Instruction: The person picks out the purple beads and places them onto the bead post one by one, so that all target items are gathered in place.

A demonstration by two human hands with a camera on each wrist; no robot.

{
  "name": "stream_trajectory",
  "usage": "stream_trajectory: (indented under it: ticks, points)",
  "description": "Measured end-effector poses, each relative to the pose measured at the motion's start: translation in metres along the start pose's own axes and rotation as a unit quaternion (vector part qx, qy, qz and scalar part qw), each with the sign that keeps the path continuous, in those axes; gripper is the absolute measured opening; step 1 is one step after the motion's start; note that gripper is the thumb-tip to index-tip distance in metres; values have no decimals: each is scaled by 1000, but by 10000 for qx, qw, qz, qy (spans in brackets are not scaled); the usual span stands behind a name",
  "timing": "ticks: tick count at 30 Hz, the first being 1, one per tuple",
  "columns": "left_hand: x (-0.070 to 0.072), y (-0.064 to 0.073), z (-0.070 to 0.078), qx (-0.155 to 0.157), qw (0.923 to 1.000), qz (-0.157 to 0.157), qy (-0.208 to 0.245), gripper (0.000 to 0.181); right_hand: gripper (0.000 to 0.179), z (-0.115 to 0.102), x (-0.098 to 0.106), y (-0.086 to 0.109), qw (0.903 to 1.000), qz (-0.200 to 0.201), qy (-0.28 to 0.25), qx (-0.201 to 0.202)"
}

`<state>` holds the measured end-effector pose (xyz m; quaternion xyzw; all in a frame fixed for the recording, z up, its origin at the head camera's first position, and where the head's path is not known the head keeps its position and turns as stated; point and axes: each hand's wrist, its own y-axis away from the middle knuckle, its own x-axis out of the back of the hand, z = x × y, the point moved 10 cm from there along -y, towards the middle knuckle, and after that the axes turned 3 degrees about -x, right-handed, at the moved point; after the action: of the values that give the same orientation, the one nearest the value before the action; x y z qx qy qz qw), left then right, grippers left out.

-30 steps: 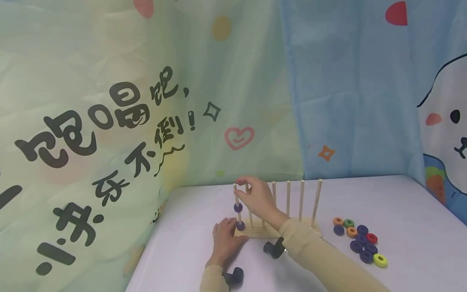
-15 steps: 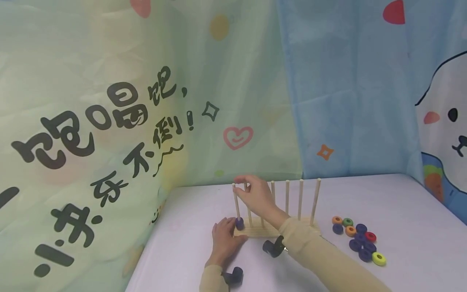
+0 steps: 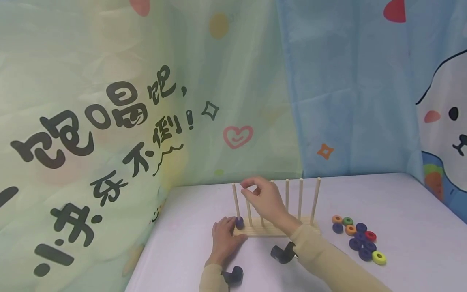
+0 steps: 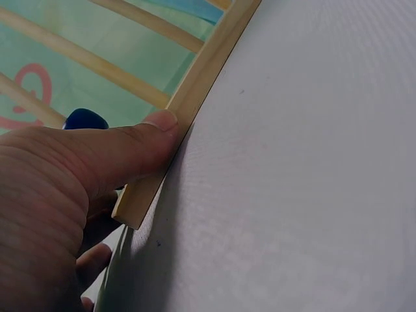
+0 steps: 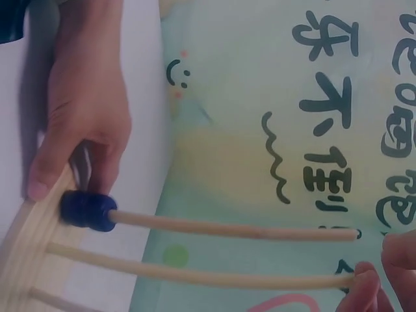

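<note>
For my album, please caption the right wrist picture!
Left hand holds the wooden base while two blue beads ring one peg.

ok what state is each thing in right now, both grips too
Wooden base, lying flat
Leftmost peg, upright
Stacked rings, threaded on the leftmost peg
Other pegs, upright, no rings seen
Loose rings, off the pegs, grouped together
Left grip, holding the wooden base's left end
Right grip, loosely curled, holding nothing visible

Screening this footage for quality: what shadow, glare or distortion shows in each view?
Head: fairly even light, no strong glare on the tabletop; left wrist: a dark shadow beside the wooden base and left hand; right wrist: the pegs look slightly bowed, probably lens distortion.
</note>
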<state>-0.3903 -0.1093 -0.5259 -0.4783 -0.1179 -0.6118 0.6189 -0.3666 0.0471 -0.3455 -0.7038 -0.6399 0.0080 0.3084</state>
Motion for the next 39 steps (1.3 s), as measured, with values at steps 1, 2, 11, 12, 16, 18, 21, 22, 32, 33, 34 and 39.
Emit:
stream_trajectory:
  ticks: [1,2,11,12,16,18,21,22,32,33,34,39]
  points:
    - [0,0,0,-19,10000,18,-12,62,15,2,1,1,10000,14,23,-13]
    - [0,0,0,13,10000,-1,12,62,15,5,2,3,10000,26,41,-30]
    - [-11,-2,-12,450,9979,-460,37,66,14,25,7,18,9997,62,44,-229]
    - [-11,-2,-13,453,9979,-472,26,67,14,28,8,19,9997,63,36,-241]
    - [-9,-1,-11,461,9978,-468,80,66,14,38,10,25,9996,108,108,-247]
    - [-8,0,-10,456,9979,-450,112,66,14,43,10,28,9994,121,171,-279]
    - [-7,0,-9,459,9979,-442,142,66,14,51,10,34,9987,96,188,-457]
    - [-7,0,-9,461,9978,-444,151,66,13,54,9,36,9984,78,185,-528]
    - [-10,-1,-13,461,9978,-452,148,66,13,87,2,60,9925,-126,109,-1214]
    - [-10,0,-13,466,9978,-457,140,66,12,89,1,63,9918,-172,146,-1256]
    - [-10,0,-14,476,9977,-465,129,66,12,90,1,65,9915,-206,208,-1264]
    - [-11,0,-13,467,9977,-463,139,67,12,97,2,77,9918,-242,580,-1111]
